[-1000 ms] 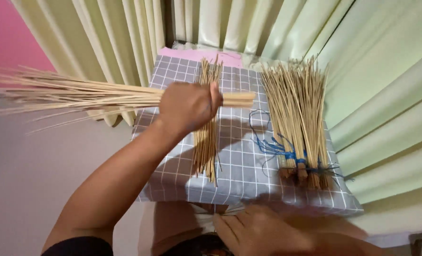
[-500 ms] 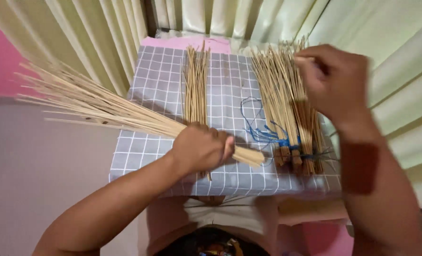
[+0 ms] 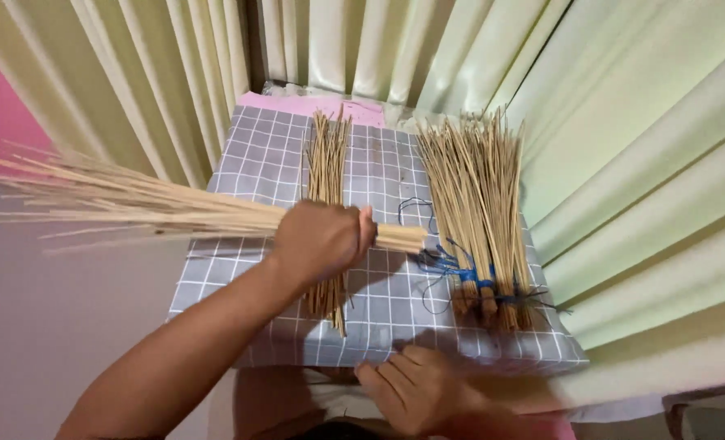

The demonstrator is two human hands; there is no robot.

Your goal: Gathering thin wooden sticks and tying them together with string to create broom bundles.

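Observation:
My left hand (image 3: 323, 242) grips a thick bundle of thin pale sticks (image 3: 134, 208) near its butt end; the bundle lies level and fans out to the left, past the cushion. Under that hand a loose bunch of sticks (image 3: 327, 163) lies lengthwise on a grey checked cushion (image 3: 265, 155). On the cushion's right side lies a wider row of sticks bound with blue string (image 3: 476, 212). My right hand (image 3: 415, 387) rests low at the cushion's near edge, fingers loosely curled, holding nothing.
Pale green curtains (image 3: 623, 163) hang behind and to the right of the cushion. A pink surface (image 3: 4, 106) shows at the far left, and a pink strip (image 3: 297, 104) at the cushion's far edge.
My left hand swung the held bundle back up to level over the cushion. My right hand left the bound sticks on the right and dropped to the cushion's near edge.

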